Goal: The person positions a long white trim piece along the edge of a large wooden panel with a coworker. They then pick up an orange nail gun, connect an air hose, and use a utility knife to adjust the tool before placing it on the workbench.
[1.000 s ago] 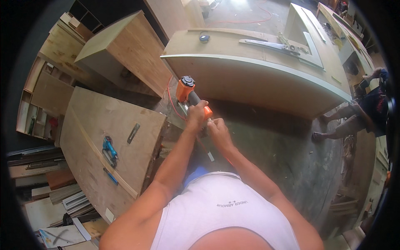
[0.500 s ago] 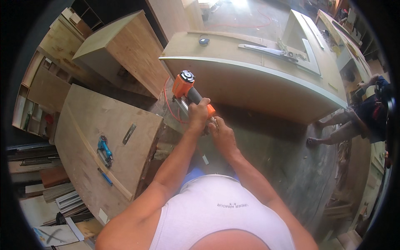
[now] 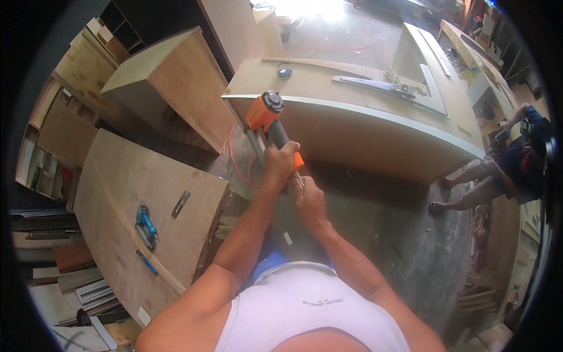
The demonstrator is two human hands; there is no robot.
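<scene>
An orange and black nail gun is held up in front of me, its head pointing away toward the cabinet. My left hand is closed around its dark grip. At the orange butt of the handle, my right hand pinches a small metal air fitting. Part of that fitting is hidden by the fingers. Behind the tool, a thin orange hose loops down to the floor.
A long wooden cabinet lies ahead, bearing a tape measure and a handsaw. To the left, a plywood-topped bench carries a blue nailer. Another person stands at the far right. Stacked boards lie lower left.
The nail gun's head has turned slightly, and both hands have shifted a little. My right hand has moved slightly lower, still at the handle's end. My view has tilted slightly.
</scene>
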